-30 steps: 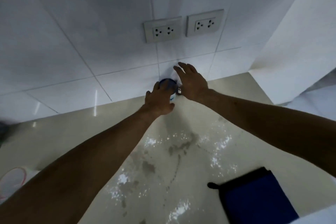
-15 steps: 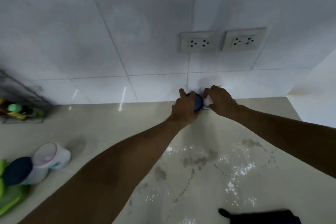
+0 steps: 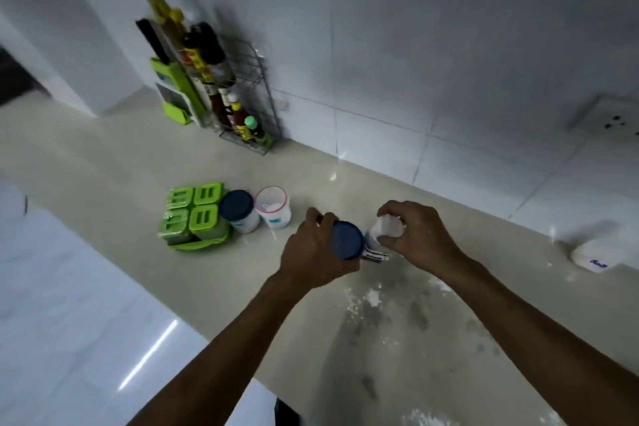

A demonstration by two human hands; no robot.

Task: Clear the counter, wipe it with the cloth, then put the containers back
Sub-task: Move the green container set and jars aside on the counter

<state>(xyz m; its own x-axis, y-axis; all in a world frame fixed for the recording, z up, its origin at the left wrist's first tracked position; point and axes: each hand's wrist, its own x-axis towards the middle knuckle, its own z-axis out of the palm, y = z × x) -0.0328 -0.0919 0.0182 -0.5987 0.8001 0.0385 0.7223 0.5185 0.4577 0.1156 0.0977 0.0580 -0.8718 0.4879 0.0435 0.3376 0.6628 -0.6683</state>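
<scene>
My left hand (image 3: pixel 311 249) grips a jar with a dark blue lid (image 3: pixel 346 240), held above the beige counter (image 3: pixel 103 166). My right hand (image 3: pixel 420 239) is closed on a small white container (image 3: pixel 387 227) just to the right of that jar. On the counter to the left stand a blue-lidded white jar (image 3: pixel 239 210), a white tub with a red-rimmed lid (image 3: pixel 273 207) and a green set of four spice boxes (image 3: pixel 194 216). White powder and wet smears (image 3: pixel 373 301) lie on the counter below my hands. The cloth is out of view.
A wire rack of sauce bottles (image 3: pixel 242 107) and a green slicer (image 3: pixel 176 93) stand against the tiled wall at the back left. A white container (image 3: pixel 593 254) lies on its side at the right by the wall. A socket (image 3: pixel 612 119) sits on the wall above it.
Both hands lifted the two containers away from the wall below the sockets and carried them left. My view swung left, so the rack and the grouped containers came into sight.
</scene>
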